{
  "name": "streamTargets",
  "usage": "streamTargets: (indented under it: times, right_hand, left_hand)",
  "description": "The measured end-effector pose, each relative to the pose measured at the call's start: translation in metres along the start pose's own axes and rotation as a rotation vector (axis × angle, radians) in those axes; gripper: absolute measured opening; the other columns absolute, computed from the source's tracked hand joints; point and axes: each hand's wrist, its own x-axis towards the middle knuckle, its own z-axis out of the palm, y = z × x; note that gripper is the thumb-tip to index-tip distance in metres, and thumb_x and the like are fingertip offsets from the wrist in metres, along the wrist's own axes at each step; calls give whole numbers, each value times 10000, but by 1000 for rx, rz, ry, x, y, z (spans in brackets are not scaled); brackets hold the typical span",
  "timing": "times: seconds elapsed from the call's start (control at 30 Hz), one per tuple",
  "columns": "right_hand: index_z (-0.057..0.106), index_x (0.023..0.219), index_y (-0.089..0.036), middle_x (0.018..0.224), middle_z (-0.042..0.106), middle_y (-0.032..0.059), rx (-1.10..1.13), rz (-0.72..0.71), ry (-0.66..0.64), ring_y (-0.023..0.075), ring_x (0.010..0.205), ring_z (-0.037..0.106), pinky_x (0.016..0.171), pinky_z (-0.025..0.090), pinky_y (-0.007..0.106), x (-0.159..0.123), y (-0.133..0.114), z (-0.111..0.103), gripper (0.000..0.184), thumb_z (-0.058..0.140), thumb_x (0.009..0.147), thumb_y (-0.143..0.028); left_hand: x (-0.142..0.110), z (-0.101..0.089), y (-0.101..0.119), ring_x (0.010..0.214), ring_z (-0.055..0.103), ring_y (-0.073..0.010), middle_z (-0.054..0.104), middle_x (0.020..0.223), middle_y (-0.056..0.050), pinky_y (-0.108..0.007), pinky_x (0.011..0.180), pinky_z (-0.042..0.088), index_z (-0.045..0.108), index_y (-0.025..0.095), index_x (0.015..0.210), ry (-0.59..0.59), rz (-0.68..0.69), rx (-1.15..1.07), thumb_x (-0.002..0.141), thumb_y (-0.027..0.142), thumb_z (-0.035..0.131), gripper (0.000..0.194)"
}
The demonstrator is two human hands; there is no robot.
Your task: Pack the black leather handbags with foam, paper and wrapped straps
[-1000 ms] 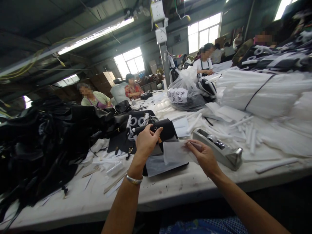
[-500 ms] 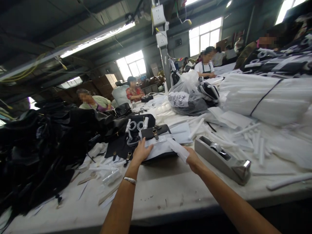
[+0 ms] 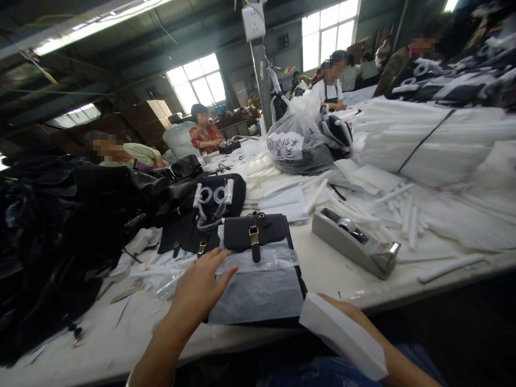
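Note:
A black bag [image 3: 290,236] with a buckled flap pocket [image 3: 237,232] lies in front of me near the table's front edge. A thin translucent sheet [image 3: 258,295] covers its lower front, with a band of clear film across it below the pocket. My left hand [image 3: 203,282] is at the bag's left side, fingers spread and holding nothing. At the lower right corner of the bag, my right hand [image 3: 336,305] grips a folded white strip [image 3: 342,336], which hides most of its fingers.
A grey tape dispenser [image 3: 350,242] stands right of the bag. Behind lies another black bag [image 3: 229,188] with wrapped handles. Black bags [image 3: 100,209] pile up at left; white wrapping sheets [image 3: 435,140] fill the right. Several people sit farther back.
The bag has come closer to me, with more of its sheet-covered front showing. My left hand has opened beside it. My right hand has moved down and right with the white strip.

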Motion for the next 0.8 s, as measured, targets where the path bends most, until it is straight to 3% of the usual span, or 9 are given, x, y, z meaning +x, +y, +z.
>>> streamTargets:
  times: [0.1,0.2,0.27,0.33,0.4,0.47,0.6,0.67,0.8]
  right_hand:
    - [815,890,-213,1156,715,148,-312,-34,-87,345,1186,609,1016,472,444,-2,-5,6,268,690,827,-442]
    - [812,880,-226,1072,725,147,-464,-123,-64,316,1152,627,987,494,405,-11,22,15,339,591,896,-483]
    - [810,856,-226,1083,711,144,-497,-240,-43,280,1048,674,909,537,348,-22,51,18,315,602,893,-461]
    - [807,868,-220,1093,702,146,-532,-336,16,261,1033,682,885,545,315,-31,79,21,281,596,905,-402]
    - [803,894,-224,1101,698,139,-568,-415,84,258,1057,671,886,546,309,-35,99,22,246,588,913,-343]
    - [794,891,-227,1065,702,127,-592,-543,130,255,1035,673,862,558,309,-34,106,22,230,576,914,-296]
    - [763,939,-214,1035,703,117,-639,-799,120,248,1020,673,873,575,323,-17,94,19,232,541,895,-166]
    - [750,983,-211,1087,698,123,-652,-773,145,249,1078,650,922,568,350,0,84,15,270,512,897,-119]
    - [766,921,-221,1094,709,126,-678,-571,264,266,1068,659,934,569,420,39,68,2,242,531,896,-170]
  left_hand:
    - [49,-15,32,1244,568,-235,607,1375,-69,-337,1060,400,588,227,1319,166,172,-85,965,368,457,403]
    - [112,-14,59,1208,586,-266,658,1291,-95,-352,1025,413,657,210,1208,79,180,-95,961,394,454,369]
    - [144,-9,68,1052,661,-311,746,1017,-131,-385,924,468,739,184,942,-6,139,-92,943,511,448,438]
    - [160,-5,70,905,694,-321,737,773,-123,-379,840,493,721,185,723,-88,107,-116,892,597,490,502]
    - [160,-3,68,874,693,-322,721,717,-107,-367,820,490,700,193,673,-121,97,-166,812,625,591,467]
    - [151,-2,62,907,682,-322,731,778,-99,-358,829,483,715,195,751,-110,93,-243,729,608,691,414]
    - [130,-6,49,769,691,-272,725,747,-71,-332,712,509,725,166,983,-115,46,-498,658,516,782,481]
    - [127,-11,44,714,693,-239,724,732,-61,-313,669,520,693,140,1100,-88,15,-667,661,454,799,550]
    - [118,-30,37,844,711,-187,737,911,-76,-283,770,546,544,128,1307,104,-21,-968,786,372,722,602]
